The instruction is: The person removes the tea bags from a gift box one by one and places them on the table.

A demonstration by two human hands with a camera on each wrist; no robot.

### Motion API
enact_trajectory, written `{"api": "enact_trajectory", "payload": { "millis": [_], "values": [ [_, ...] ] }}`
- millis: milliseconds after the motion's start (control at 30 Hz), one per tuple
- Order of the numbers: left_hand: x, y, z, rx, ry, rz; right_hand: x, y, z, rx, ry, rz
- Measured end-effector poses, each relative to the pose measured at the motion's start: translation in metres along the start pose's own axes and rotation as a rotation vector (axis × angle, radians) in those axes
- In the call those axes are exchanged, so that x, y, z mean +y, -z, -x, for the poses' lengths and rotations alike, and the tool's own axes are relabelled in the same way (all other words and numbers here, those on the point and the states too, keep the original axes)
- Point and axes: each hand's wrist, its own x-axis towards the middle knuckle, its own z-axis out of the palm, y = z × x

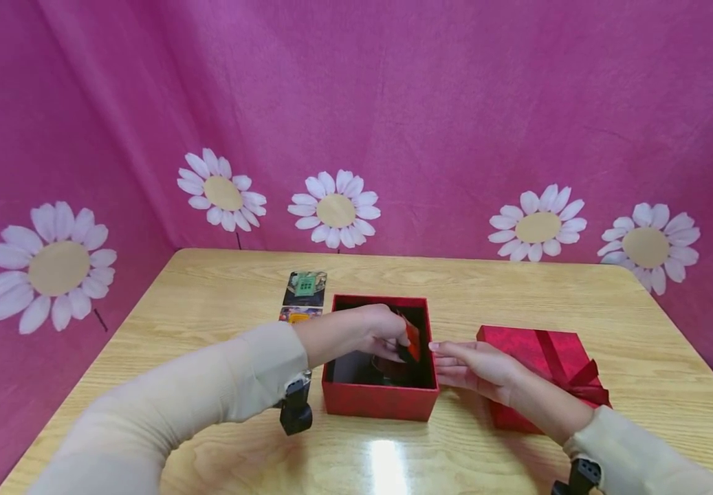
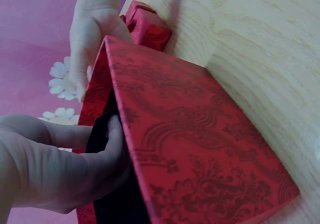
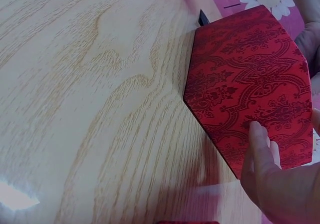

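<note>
An uncovered red patterned box point(image 1: 381, 403) with a dark inside stands on the table before me. My left hand point(image 1: 384, 330) reaches down into it and pinches a thin, flat card point(image 1: 414, 341) with orange-red and dark areas. From the left wrist view, the card looks black between the thumb and fingers of that left hand point(image 2: 65, 169). My right hand point(image 1: 478, 368) is at the box's right side, fingers nearly straight. The right wrist view has those fingers point(image 3: 259, 139) against the outer wall of the box point(image 3: 245, 74). The box's floor is partly hidden by my left hand.
Right of the box lies a red lid point(image 1: 517, 347) with a ribbon bow point(image 1: 585, 381), partly behind my right forearm. Two picture cards, one greenish point(image 1: 304, 287) and one orange-yellow point(image 1: 299, 315), lie left of the box. A pink curtain with daisies point(image 1: 356, 103) hangs behind the table.
</note>
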Motion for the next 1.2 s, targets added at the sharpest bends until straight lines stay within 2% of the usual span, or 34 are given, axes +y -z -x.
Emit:
{"api": "enact_trajectory", "payload": {
  "millis": [100,367,633,733,967,1200],
  "values": [
    [0.001,0.003,0.003,-0.001,0.002,-0.002,0.001,-0.001,-0.001,-0.003,0.004,-0.003],
    [0.000,0.014,0.007,0.008,-0.011,-0.096,0.001,-0.003,-0.002,-0.001,0.005,0.010],
    [0.000,0.029,0.015,0.033,-0.033,-0.188,0.001,-0.004,-0.004,0.006,-0.011,0.006],
    [-0.001,0.036,0.018,0.064,-0.045,-0.217,0.001,-0.005,-0.004,0.005,-0.015,-0.001],
    [-0.002,0.053,0.026,0.146,-0.060,-0.213,0.000,-0.006,-0.005,0.007,-0.004,0.009],
    [0.003,0.067,0.033,0.146,-0.063,-0.176,0.001,-0.003,-0.002,0.019,-0.008,-0.013]
  ]
}}
